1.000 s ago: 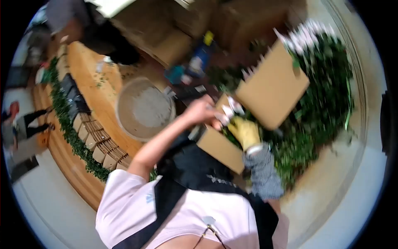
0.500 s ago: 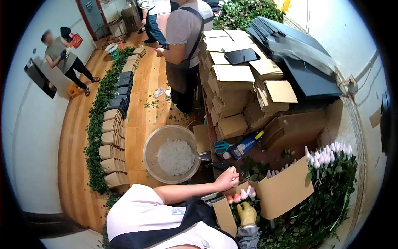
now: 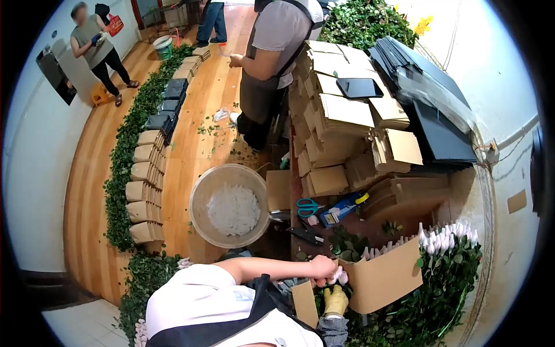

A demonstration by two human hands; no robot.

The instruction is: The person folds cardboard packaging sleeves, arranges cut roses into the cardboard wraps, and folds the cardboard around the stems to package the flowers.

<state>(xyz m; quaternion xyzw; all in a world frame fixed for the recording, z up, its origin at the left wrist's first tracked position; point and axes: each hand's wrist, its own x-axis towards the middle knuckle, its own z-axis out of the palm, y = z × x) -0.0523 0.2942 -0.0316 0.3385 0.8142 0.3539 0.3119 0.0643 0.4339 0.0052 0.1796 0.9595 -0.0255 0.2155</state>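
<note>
My left hand [image 3: 323, 267] is bare, its fingers curled at the top edge of an open cardboard wrap, beside pale pink flower buds [image 3: 341, 275]. What its fingertips hold, if anything, is hidden. My right hand [image 3: 335, 301], in a yellow glove, is closed around the leafy stems just below those buds. One cardboard flap [image 3: 304, 302] stands left of the stems. A larger cardboard sheet [image 3: 386, 276] stands to the right, in front of many more pink buds [image 3: 448, 239] with green leaves.
Teal scissors [image 3: 307, 207], a blue box [image 3: 342, 210] and a black tool [image 3: 306, 233] lie beyond my hands. Stacked cardboard [image 3: 338, 110] bears a phone [image 3: 359, 88]. A round tub [image 3: 229, 205] stands left. A person [image 3: 269, 63] stands nearby; another [image 3: 99, 55] is farther off.
The view has swung from tilted and blurred to steady and farther forward. My left hand has moved closer to the buds and my gloved right hand. The nearby person's hand has shifted.
</note>
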